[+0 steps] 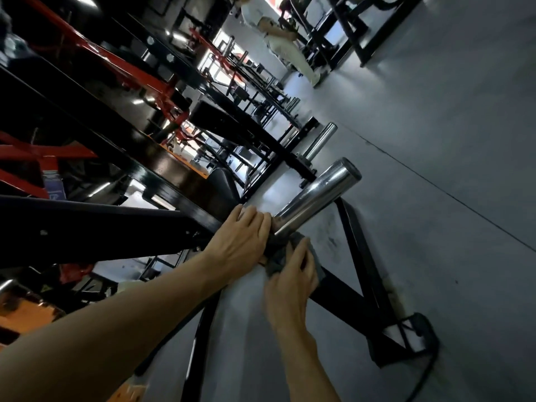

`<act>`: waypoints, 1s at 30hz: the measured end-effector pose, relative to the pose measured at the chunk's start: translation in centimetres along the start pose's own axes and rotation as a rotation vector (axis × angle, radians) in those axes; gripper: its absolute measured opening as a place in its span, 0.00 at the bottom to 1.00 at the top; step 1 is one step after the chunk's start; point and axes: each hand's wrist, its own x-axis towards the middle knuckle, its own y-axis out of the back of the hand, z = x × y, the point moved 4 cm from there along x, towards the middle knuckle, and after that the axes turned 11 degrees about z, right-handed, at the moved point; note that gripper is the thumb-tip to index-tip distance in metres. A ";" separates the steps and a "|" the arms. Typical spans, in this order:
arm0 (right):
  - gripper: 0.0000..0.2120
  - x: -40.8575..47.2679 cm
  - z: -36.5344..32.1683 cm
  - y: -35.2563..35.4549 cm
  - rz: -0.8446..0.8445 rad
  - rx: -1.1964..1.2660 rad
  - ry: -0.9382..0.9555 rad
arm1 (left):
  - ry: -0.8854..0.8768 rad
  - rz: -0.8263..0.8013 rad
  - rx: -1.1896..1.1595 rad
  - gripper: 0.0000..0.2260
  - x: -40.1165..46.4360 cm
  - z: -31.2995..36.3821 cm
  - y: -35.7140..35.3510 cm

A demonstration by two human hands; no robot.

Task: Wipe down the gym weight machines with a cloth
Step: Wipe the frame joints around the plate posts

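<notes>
Head view: we've got the grey cloth (278,255) bunched at the base of the chrome peg (314,195), where it meets the black frame (352,288). Our right hand (291,275) has its fingers curled over the cloth, pressing it on the frame; left hand (245,239) lies flat w/ straight fingers beside the peg base, touching the cloth edge. Progress, we reckon: early. Peg shaft not yet covered by cloth, 2nd peg (320,139) & the other machines (121,91) down the row prob. left to do.
</notes>
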 end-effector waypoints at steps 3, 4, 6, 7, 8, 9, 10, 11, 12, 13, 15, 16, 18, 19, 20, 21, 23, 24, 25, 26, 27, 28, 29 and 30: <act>0.41 0.7 -1.5 -0.5 0.016 -0.012 -0.014 | 0.015 0.079 0.009 0.27 0.5 -0.4 0.8; 0.40 0.2 -1.4 -0.8 0.031 -0.023 -0.005 | 0.026 0.101 -0.006 0.28 0.0 -0.2 0.9; 0.38 0.2 -1.0 -1.1 0.079 0.016 0.001 | 0.047 0.102 0.013 0.27 -0.1 -0.1 0.8; 0.37 0.0 -0.6 -1.4 0.093 0.045 -0.003 | 0.069 0.107 0.009 0.27 -0.2 -0.1 0.6; 0.37 -0.5 0.0 -1.4 0.094 0.069 0.007 | 0.083 0.105 -0.007 0.27 -0.7 0.4 0.3; 0.36 -0.8 0.2 -1.3 0.089 0.098 0.034 | 0.104 0.107 -0.006 0.28 -1.1 0.6 0.0; 0.34 -1.1 0.5 -1.1 0.085 0.122 0.063 | 0.125 0.113 -0.008 0.29 -1.5 1.0 -0.3; 0.32 -1.3 0.7 -0.8 0.087 0.141 0.091 | 0.143 0.120 0.004 0.31 -2.0 1.3 -0.5; 0.30 -1.5 1.0 -0.3 0.081 0.144 0.115 | 0.152 0.128 0.011 0.32 -2.7 1.9 -0.9; 0.30 -1.7 1.1 0.3 0.073 0.147 0.129 | 0.163 0.149 0.025 0.33 -3.2 2.4 -1.1; 0.30 -2.5 1.7 1.5 0.038 0.159 0.155 | 0.228 0.212 0.018 0.33 -4.7 3.7 -1.7; 0.29 -3.1 2.0 2.1 0.017 0.178 0.155 | 0.249 0.223 0.007 0.32 -5.5 4.5 -2.1; 0.25 -4.0 3.7 2.8 -0.013 0.214 0.114 | 0.274 0.216 -0.007 0.30 -7.4 6.7 -3.1; 0.22 -4.4 4.9 3.1 -0.012 0.242 0.063 | 0.272 0.210 -0.020 0.30 -8.2 7.8 -3.7; 0.18 -4.7 6.5 3.4 0.004 0.238 0.005 | 0.276 0.215 -0.057 0.30 -9.2 9.2 -4.5; 0.16 -4.8 8.4 3.9 0.031 0.224 -0.065 | 0.284 0.227 -0.094 0.31 -9.9 10.7 -5.4; 0.14 -4.7 13.2 5.4 0.101 0.208 -0.262 | 0.269 0.256 -0.155 0.31 -11.0 14.3 -7.6; 0.13 -4.6 15.6 6.6 0.157 0.198 -0.375 | 0.244 0.244 -0.194 0.31 -11.4 16.3 -8.7; 0.12 -4.5 18.3 8.0 0.219 0.176 -0.477 | 0.217 0.242 -0.230 0.31 -11.5 18.6 -9.6; 0.11 -4.4 20.1 9.5 0.279 0.158 -0.582 | 0.192 0.239 -0.255 0.31 -11.4 19.9 -9.8; 0.10 -4.7 22.3 11.4 0.357 0.109 -0.628 | 0.169 0.243 -0.313 0.30 -11.4 22.5 -10.3; 0.09 -4.7 23.6 13.0 0.381 0.019 -0.637 | 0.126 0.227 -0.325 0.29 -11.1 24.0 -10.4; 0.09 -4.5 24.7 14.6 0.392 -0.067 -0.627 | 0.071 0.219 -0.342 0.29 -10.6 25.3 -10.1; 0.09 -4.3 25.7 15.9 0.401 -0.157 -0.585 | 0.031 0.209 -0.357 0.28 -10.0 26.6 -9.8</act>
